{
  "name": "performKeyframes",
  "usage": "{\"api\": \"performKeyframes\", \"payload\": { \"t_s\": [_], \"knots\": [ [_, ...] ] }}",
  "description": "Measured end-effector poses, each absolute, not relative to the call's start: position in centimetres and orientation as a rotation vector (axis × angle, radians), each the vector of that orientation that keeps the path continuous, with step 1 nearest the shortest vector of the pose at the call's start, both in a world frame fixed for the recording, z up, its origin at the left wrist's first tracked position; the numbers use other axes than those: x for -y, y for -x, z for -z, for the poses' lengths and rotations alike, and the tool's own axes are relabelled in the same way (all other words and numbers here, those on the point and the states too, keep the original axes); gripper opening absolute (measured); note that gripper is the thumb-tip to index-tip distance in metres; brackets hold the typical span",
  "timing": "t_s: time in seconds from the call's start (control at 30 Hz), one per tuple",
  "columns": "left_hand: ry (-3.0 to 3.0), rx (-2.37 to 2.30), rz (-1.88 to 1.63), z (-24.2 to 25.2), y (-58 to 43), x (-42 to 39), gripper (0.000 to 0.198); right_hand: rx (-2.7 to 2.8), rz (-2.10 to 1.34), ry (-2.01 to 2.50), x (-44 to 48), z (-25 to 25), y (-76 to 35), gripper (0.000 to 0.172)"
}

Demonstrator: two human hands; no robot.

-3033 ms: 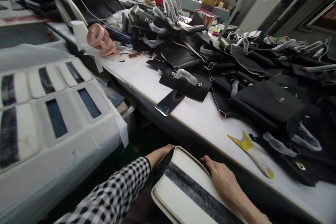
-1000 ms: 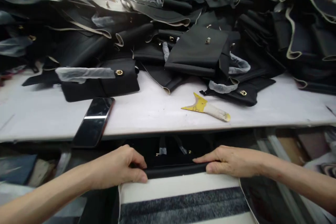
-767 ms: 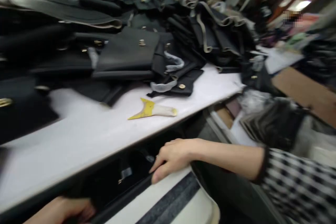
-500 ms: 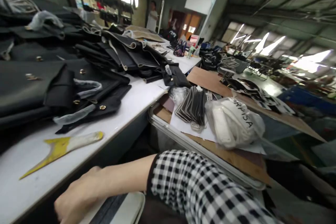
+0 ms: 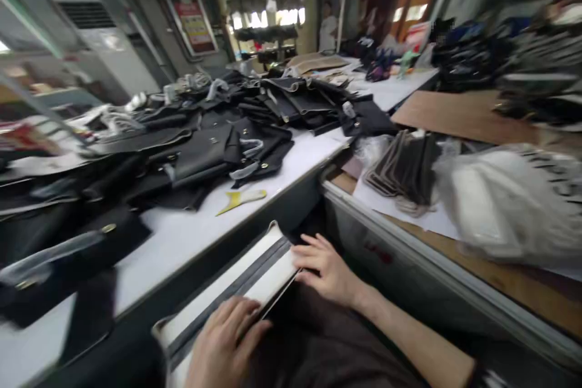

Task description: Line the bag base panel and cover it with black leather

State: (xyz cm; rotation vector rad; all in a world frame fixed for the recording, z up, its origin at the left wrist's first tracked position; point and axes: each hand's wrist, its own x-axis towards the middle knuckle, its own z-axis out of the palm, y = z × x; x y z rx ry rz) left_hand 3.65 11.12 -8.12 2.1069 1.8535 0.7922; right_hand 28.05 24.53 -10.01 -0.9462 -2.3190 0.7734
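Observation:
A long white panel (image 5: 254,254) with a dark stripe down its middle lies across my lap, its far end near the table edge. My left hand (image 5: 227,339) is closed over the near side of the panel, fingers on top and thumb at the edge. At the panel's right end, my right hand (image 5: 330,270) rests with its fingers stretched and spread, the fingertips touching the white surface. The undersides of the panel and parts of the left fingers are hidden.
Black bag pieces (image 5: 204,157) with clasps and plastic-wrapped handles cover the white table (image 5: 182,242). A yellow pointed tool (image 5: 240,198) lies near its edge. To the right, a bin (image 5: 386,248) bears a stack of dark strips (image 5: 404,163) and a plastic bag of white material (image 5: 509,200). A person (image 5: 328,30) stands far back.
The view has swung left. The right arm, which reached across low to the left, has drawn back to the panel's right end. The left hand has come into view on the panel.

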Motion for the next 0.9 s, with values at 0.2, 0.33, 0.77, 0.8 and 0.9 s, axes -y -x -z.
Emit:
{"api": "performKeyframes", "payload": {
  "t_s": [0.2, 0.33, 0.77, 0.8, 0.9],
  "knots": [
    [-1.956, -2.038, -0.711, 8.6, -6.9, -11.6, 0.010, 2.007, -0.977, 0.763, -24.6, 12.9, -27.1, 0.012],
    [-2.060, -2.021, -0.618, 8.9, -7.4, -11.5, 0.016, 2.004, -0.984, 0.677, -24.6, 13.4, -26.7, 0.012],
    [-1.943, -2.018, -0.638, 9.5, -9.3, -15.7, 0.018, 1.913, -1.228, 0.819, -25.6, 13.4, -26.2, 0.006],
    [-1.905, -2.046, -0.639, 9.5, -9.4, -15.8, 0.018, 1.865, -1.252, 0.843, -25.4, 13.5, -26.0, 0.004],
    [-1.856, -2.111, -0.609, 9.4, -9.6, -16.0, 0.019, 1.749, -1.282, 0.889, -24.9, 13.9, -25.5, 0.005]
  ]
}}
